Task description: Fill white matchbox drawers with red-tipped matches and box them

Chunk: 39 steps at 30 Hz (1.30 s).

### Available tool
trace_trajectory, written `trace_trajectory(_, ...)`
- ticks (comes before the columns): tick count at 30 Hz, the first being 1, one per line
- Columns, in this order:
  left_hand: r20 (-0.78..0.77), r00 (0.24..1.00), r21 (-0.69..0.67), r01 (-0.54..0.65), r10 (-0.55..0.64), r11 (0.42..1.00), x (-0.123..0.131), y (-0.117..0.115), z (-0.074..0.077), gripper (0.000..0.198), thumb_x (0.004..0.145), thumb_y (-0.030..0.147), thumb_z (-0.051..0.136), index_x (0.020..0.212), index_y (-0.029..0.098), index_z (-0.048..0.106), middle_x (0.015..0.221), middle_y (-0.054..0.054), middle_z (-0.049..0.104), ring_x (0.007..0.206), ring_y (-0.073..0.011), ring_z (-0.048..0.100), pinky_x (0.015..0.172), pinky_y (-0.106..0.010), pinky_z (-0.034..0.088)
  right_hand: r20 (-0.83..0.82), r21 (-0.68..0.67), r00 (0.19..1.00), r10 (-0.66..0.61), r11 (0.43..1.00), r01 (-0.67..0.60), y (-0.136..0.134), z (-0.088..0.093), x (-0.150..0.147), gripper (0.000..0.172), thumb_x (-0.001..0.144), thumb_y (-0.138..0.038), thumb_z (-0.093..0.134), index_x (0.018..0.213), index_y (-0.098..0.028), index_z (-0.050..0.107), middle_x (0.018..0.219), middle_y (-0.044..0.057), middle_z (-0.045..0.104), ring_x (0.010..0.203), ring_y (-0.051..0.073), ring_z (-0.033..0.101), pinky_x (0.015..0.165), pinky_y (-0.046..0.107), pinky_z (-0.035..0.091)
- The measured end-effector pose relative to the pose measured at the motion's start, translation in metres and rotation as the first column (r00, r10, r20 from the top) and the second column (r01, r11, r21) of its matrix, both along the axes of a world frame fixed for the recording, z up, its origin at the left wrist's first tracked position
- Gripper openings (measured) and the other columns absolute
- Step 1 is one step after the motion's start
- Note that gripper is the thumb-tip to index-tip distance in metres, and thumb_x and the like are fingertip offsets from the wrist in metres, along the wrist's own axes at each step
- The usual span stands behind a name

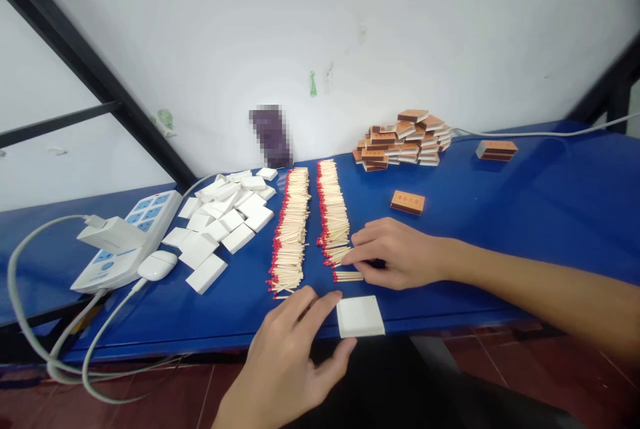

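Note:
My left hand (pixel 293 339) is at the front edge of the table, thumb and index finger at two opposite sides of a small white matchbox tray (pixel 361 316). My right hand (pixel 395 254) is curled over the near end of the right row of matches (pixel 333 205), its fingertips touching some of them. A few matches (pixel 347 276) lie side by side under its thumb, heads to the left; part of them is hidden by the hand. Left of it runs a second row of matches (pixel 291 229), red heads also to the left.
White trays (pixel 220 209) lie heaped at the left, beside a power strip (pixel 135 235) with cables and a white earphone case (pixel 157 265). Orange matchboxes (pixel 400 142) are piled by the wall. Single matchboxes (pixel 407 202) lie at the right. A blurred dark object (pixel 273 137) leans on the wall.

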<state>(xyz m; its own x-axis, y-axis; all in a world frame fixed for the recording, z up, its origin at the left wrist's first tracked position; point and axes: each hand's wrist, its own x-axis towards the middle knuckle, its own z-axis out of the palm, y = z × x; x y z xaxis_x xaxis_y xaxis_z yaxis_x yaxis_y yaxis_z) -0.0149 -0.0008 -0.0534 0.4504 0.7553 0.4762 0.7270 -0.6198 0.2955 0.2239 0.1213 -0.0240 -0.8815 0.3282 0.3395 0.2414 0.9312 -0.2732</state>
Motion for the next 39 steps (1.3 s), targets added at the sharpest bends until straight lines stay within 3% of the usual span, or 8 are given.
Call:
trace_trajectory(12,-0.007,1.000,0.013,-0.005,0.005,1.000,-0.0003,-0.0010,0.0000,0.032,0.099,0.036,0.059,0.126,0.019,0.064,0.105,-0.012,0.068,0.088,-0.0264,0.073,0.074,-0.039,0.064,0.019,0.085,1.000,-0.003,0.996,0.001,0.0020,-0.0018,0.0031,0.027,0.097,-0.022,0.048,0.102,-0.017,0.075,0.070,0.002,0.059,0.060,0.015,0.046,0.062,0.030,0.031)
trace_trajectory(18,0.000,1.000,0.007,-0.001,0.001,1.000,0.0008,0.0002,0.0009,0.033,0.099,0.035,0.059,0.126,0.018,0.064,0.102,-0.012,0.067,0.086,-0.0273,0.072,0.071,-0.041,0.064,0.020,0.020,1.000,-0.005,1.000,0.004,0.0004,-0.0013,0.0011,0.024,0.092,-0.016,0.051,0.100,-0.017,0.074,0.066,0.000,0.059,0.059,0.014,0.047,0.061,0.029,0.031)
trace_trajectory(28,0.000,1.000,0.002,0.005,-0.005,1.000,0.0003,0.0005,0.0010,0.032,0.100,0.036,0.058,0.126,0.019,0.063,0.101,-0.011,0.067,0.084,-0.0257,0.072,0.070,-0.038,0.063,0.024,-0.081,0.998,-0.060,0.995,0.061,0.0006,-0.0023,0.0000,0.016,0.083,-0.014,0.056,0.069,-0.019,0.063,0.057,-0.004,0.056,0.054,0.011,0.041,0.065,0.028,0.033)
trace_trajectory(39,0.011,1.000,0.009,0.004,-0.004,1.000,0.0008,-0.0006,0.0008,0.032,0.100,0.037,0.057,0.126,0.020,0.063,0.100,-0.010,0.067,0.082,-0.0249,0.071,0.070,-0.037,0.063,0.022,-0.113,0.995,-0.095,0.989,0.097,0.0053,-0.0051,0.0001,0.007,0.083,-0.016,0.064,0.077,-0.019,0.067,0.063,-0.007,0.059,0.056,0.009,0.047,0.065,0.026,0.033)
